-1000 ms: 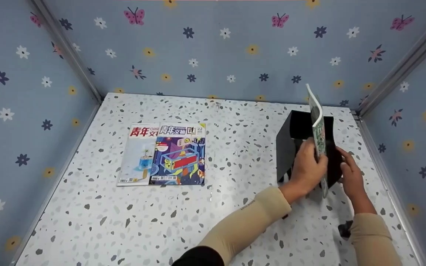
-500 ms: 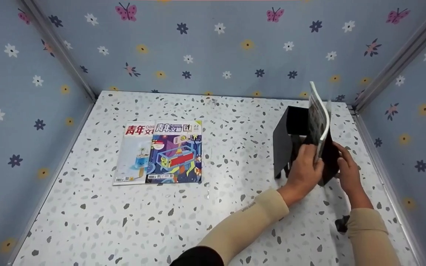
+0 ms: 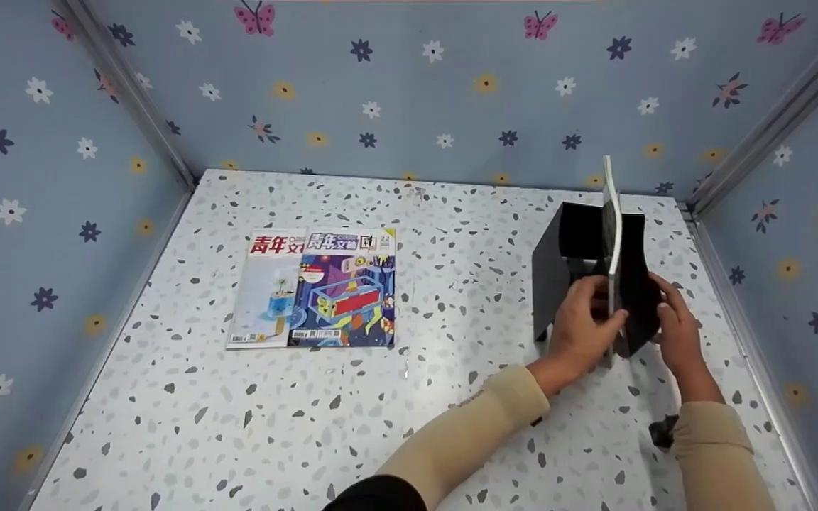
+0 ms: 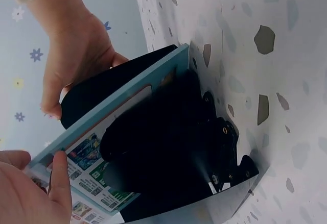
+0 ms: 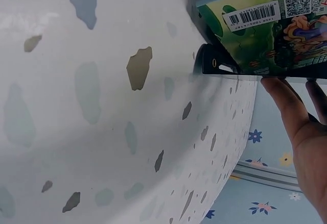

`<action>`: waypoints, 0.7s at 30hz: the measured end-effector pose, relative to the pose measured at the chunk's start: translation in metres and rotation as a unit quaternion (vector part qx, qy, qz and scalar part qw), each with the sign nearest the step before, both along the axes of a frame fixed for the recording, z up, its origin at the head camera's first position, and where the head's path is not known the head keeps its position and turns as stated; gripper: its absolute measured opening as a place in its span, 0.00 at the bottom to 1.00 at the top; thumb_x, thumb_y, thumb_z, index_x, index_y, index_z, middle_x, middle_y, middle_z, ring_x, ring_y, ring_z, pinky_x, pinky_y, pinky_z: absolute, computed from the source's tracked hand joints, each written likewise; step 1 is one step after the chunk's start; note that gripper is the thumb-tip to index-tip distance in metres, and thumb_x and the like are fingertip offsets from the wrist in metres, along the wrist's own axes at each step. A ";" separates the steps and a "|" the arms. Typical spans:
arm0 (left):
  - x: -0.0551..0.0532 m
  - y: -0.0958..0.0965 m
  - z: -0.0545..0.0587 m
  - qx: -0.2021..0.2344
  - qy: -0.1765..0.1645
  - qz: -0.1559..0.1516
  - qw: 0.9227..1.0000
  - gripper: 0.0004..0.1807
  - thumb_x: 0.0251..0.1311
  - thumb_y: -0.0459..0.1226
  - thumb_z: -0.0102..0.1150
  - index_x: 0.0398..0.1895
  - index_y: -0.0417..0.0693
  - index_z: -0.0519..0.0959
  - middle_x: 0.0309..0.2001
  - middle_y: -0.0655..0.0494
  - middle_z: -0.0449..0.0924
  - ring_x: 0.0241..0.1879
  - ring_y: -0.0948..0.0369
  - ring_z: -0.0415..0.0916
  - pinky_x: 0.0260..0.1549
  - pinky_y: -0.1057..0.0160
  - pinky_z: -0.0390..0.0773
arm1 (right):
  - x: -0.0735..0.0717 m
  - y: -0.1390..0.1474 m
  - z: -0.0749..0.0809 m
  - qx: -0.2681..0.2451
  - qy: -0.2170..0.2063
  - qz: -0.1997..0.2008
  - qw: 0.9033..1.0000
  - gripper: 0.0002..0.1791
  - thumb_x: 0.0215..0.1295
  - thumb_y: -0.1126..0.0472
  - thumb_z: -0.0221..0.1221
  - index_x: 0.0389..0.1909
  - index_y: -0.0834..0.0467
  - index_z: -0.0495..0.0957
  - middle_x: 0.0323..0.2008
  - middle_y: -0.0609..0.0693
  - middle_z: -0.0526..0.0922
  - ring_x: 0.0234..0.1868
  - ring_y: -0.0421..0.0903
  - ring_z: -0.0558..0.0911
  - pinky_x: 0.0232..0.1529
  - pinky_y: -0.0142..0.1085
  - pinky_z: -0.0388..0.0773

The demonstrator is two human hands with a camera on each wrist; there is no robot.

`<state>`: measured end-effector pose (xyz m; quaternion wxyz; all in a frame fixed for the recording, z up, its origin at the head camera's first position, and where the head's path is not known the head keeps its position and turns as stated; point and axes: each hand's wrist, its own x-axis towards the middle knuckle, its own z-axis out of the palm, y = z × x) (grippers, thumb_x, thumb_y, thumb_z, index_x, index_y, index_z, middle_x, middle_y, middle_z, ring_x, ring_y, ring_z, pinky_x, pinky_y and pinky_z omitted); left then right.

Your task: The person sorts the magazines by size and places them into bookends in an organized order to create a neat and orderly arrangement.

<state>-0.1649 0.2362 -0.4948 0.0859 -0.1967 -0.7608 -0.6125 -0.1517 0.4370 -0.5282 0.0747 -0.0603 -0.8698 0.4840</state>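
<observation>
My left hand (image 3: 579, 326) pinches a magazine (image 3: 614, 220) between thumb and fingers, holding it on edge. The magazine stands partly within the open-topped black magazine holder (image 3: 548, 287) and rises well above it. Its lower end is hidden in the head view. In the right wrist view, a green cover with a barcode (image 5: 251, 16) shows. At the holder's right wall is my right hand (image 3: 680, 337), its fingers gripping the wall's edge. The left wrist view shows the printed face (image 4: 94, 168) and the holder's dark side panel (image 4: 97, 89) close beside it.
On the left of the speckled table (image 3: 451, 426) lie two overlapping magazines, a pale one (image 3: 260, 294) under a colourful one (image 3: 345, 301). Flowered walls (image 3: 416, 92) enclose the table at the back and both sides. A small black object (image 3: 663, 431) shows beside the right sleeve.
The magazine in my left hand has tilted and turned a little and now stands more upright and edge-on. The right hand stays at the holder's wall. The view has shifted slightly.
</observation>
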 end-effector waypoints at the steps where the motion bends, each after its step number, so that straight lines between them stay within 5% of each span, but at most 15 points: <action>1: 0.000 -0.001 0.000 0.002 -0.006 -0.001 1.000 0.23 0.57 0.38 0.66 0.55 0.51 0.71 0.49 0.58 0.75 0.44 0.74 0.76 0.42 0.84 0.71 | 0.001 -0.003 0.004 -0.003 0.001 0.002 1.000 0.27 0.77 0.49 0.33 0.75 0.42 0.54 0.69 0.63 0.62 0.50 0.32 0.74 0.36 0.29 0.79; 7: 0.000 -0.007 0.004 -0.006 -0.019 -0.014 1.000 0.27 0.54 0.40 0.69 0.56 0.52 0.70 0.50 0.58 0.75 0.45 0.74 0.76 0.40 0.84 0.71 | 0.009 -0.022 0.026 -0.015 0.001 0.003 1.000 0.27 0.77 0.52 0.35 0.75 0.47 0.54 0.68 0.68 0.61 0.49 0.36 0.75 0.34 0.29 0.80; 21: -0.004 -0.034 0.008 -0.017 -0.018 -0.086 0.996 0.37 0.48 0.43 0.73 0.62 0.52 0.68 0.55 0.58 0.73 0.46 0.69 0.78 0.41 0.80 0.75 | 0.008 -0.026 0.023 -0.030 0.020 -0.017 0.999 0.26 0.76 0.54 0.34 0.73 0.50 0.58 0.63 0.60 0.67 0.47 0.36 0.75 0.34 0.28 0.79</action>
